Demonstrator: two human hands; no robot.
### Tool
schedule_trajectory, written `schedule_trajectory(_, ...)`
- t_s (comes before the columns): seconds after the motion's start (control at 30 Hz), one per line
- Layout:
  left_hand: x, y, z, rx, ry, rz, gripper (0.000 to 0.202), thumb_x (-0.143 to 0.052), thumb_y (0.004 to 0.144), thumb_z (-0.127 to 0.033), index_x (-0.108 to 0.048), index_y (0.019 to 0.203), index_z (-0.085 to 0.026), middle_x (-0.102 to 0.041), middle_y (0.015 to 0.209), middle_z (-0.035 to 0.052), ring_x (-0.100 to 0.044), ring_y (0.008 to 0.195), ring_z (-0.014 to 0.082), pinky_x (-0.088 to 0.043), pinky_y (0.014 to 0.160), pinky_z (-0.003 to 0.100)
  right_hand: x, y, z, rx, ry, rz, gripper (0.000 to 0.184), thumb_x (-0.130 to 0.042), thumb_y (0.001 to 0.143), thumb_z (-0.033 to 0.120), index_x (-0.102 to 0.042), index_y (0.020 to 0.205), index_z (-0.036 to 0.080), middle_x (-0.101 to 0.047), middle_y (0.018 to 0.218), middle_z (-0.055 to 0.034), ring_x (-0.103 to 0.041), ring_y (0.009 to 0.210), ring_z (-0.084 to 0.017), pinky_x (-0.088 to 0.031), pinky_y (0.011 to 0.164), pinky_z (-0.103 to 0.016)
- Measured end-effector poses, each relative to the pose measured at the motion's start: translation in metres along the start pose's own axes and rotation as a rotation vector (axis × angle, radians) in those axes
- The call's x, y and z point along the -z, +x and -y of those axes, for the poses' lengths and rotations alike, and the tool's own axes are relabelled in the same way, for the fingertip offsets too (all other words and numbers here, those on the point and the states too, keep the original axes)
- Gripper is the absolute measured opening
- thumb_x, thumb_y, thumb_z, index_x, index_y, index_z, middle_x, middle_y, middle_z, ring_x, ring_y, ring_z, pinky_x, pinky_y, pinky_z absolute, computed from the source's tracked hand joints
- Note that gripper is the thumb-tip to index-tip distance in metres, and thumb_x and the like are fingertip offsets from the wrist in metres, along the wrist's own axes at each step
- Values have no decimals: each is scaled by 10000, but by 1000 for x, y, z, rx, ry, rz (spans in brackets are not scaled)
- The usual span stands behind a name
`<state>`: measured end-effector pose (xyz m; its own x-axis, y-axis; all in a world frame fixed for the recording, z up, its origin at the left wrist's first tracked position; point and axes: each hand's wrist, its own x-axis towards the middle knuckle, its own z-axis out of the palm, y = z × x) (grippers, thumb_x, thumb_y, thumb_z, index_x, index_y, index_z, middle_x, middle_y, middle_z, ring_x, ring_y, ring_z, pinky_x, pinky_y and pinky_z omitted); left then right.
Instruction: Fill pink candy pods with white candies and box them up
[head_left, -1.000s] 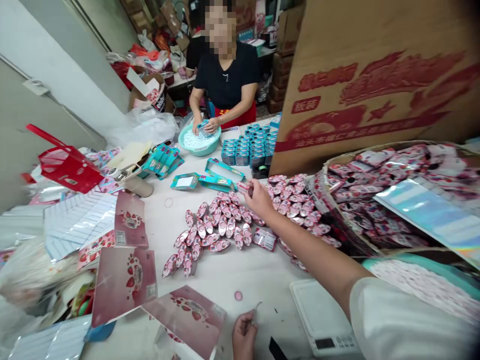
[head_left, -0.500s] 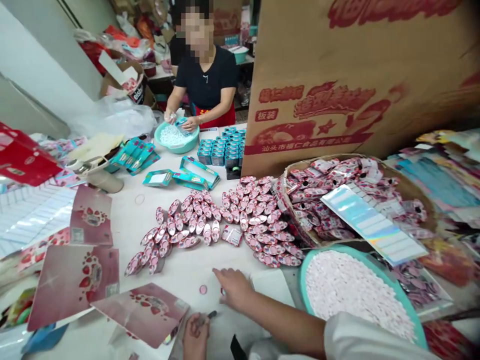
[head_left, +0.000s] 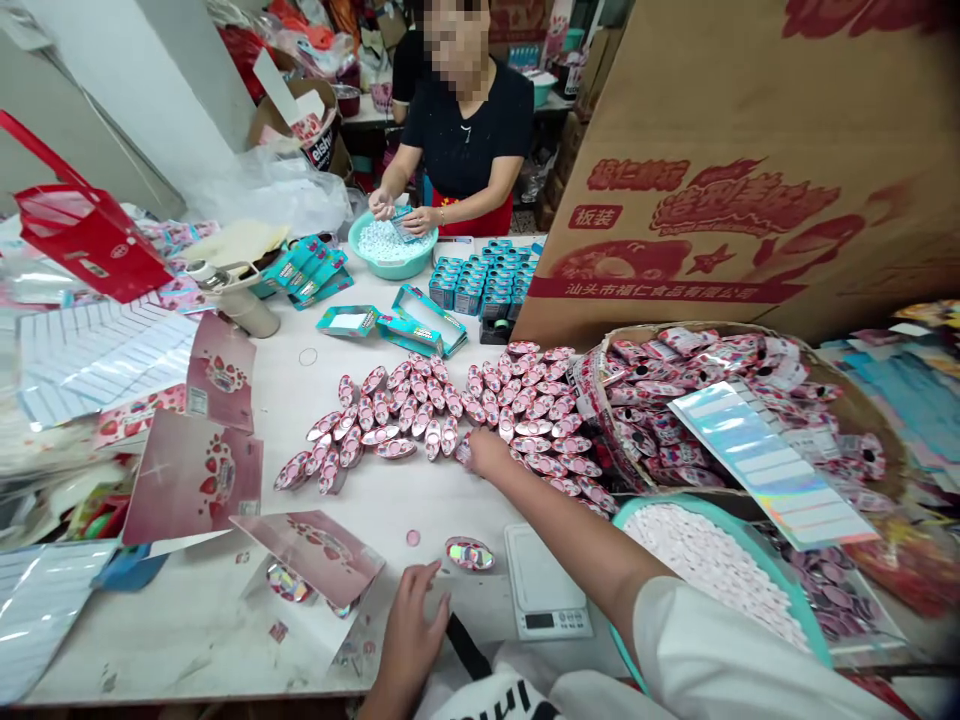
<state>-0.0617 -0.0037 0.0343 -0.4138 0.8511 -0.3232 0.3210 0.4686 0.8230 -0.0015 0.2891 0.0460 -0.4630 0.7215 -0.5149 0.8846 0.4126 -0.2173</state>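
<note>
My right hand [head_left: 489, 455] reaches forward over the table, its fingers closed around a small pink box [head_left: 465, 452] at the near edge of the rows of pink boxes [head_left: 397, 410]. Low in the middle, my left hand [head_left: 414, 615] is empty, thumb and fingers apart. Just beyond its fingertips lies another pink box [head_left: 470, 553] with a shiny, multicoloured face up. A small round pink cap [head_left: 413, 538] rests to the left of it. The white digital scale [head_left: 547, 570] sits under my right forearm.
A turquoise basin of white pieces [head_left: 712, 560] and a carton of pink packs [head_left: 675, 400] stand at right. Printed pink cards [head_left: 195, 470] lie left. Across the table, a person [head_left: 465, 150] works over another turquoise basin [head_left: 397, 262], near blue boxes [head_left: 480, 280].
My right hand has moved forward from the near table to the small pink box. My left hand has opened and shifted up. The view has shifted, and the scale and shiny-faced box now show.
</note>
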Motion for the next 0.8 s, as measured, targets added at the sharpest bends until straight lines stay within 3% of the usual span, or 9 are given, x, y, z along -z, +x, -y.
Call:
schedule_trajectory(0.07,-2,20,-24,-210,246,175,521,-625,768,-266,-565,1285,-300,-562,1214,93,-528,1143,264,-439,1016,452,-4,-4,-1,14,-26,-4,578,-820,643,353,-630,1143,133,-606,1194,-181,-623,1035,-309,-497,817,-337)
schedule_trajectory(0.13,-9,43,-44,-272,445,302,631,-699,692,-246,-546,1302,-298,-485,1337,98,-463,1212,306,-419,1028,477,-8,-13,-3,53,-43,-19,572,-825,627,357,-636,1113,121,-615,1151,-168,-623,1008,-297,-493,804,-328)
schedule_trajectory(0.23,-18,68,-58,-254,634,424,429,-682,686,-210,-654,1114,-218,-480,1335,108,-484,1166,305,-444,983,439,-15,-34,-8,142,-56,-57,514,-797,652,311,-630,1102,128,-593,1163,-145,-591,1035,-271,-470,812,-304)
schedule_trajectory(0.3,-15,70,-55,-253,685,437,294,-622,708,-152,-681,993,-190,-507,1302,99,-515,1115,274,-450,965,399,-18,-51,-14,194,-65,-74,466,-797,648,309,-644,1053,136,-578,1174,-136,-567,1056,-267,-452,827,-302)
schedule_trajectory(0.47,17,40,-22,-149,705,264,290,-556,718,-75,-680,964,-164,-515,1288,113,-532,1118,242,-434,983,358,-30,-91,-31,287,-65,-63,391,-779,668,336,-645,1007,194,-590,1147,-85,-548,1051,-249,-414,826,-304)
schedule_trajectory(0.57,31,22,-8,-118,709,187,299,-606,697,-95,-682,980,-156,-499,1317,133,-537,1125,267,-433,1001,394,-49,-109,-25,326,-59,-11,329,-719,722,273,-634,1036,223,-619,1084,-73,-569,1003,-244,-400,798,-314)
schedule_trajectory(0.7,39,14,-10,-204,546,67,394,-665,734,-227,-642,1125,-178,-550,1238,132,-537,1145,277,-442,1014,431,-79,-130,-6,386,-56,66,252,-659,738,150,-660,984,205,-638,1038,-103,-579,1005,-265,-400,808,-344)
schedule_trajectory(0.8,40,12,-24,-177,233,-94,360,-571,832,-324,-626,1172,-219,-605,1116,100,-590,1051,227,-495,942,405,-95,-146,-3,427,-34,96,431,-689,707,141,-626,1128,208,-610,1157,-122,-560,1075,-282,-412,866,-381)
